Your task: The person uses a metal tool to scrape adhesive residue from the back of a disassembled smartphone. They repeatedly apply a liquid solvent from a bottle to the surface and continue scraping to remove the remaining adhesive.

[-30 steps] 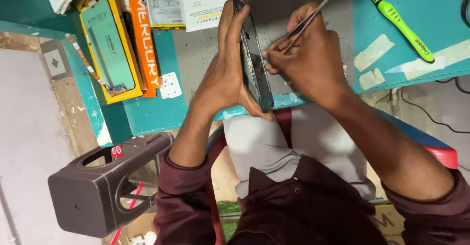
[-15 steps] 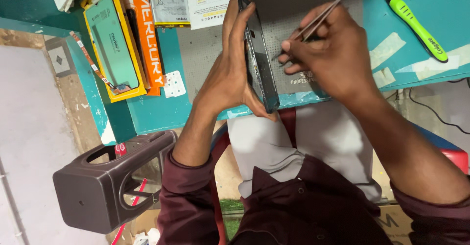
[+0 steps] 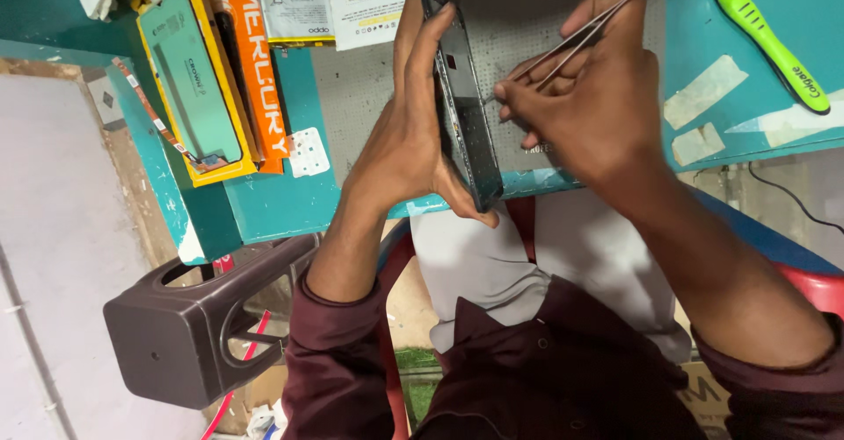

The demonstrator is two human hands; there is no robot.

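Two hands: left [image 3: 413,141] grips phone [image 3: 463,106], right [image 3: 589,97] pinches tweezers [image 3: 598,25].

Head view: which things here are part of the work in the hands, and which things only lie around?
In use:
left hand, gripping the phone on edge
right hand, holding tweezers, tips at the phone
grey mat beneath

Lying about:
toothbrush
boxes
papers
tape strips
stool
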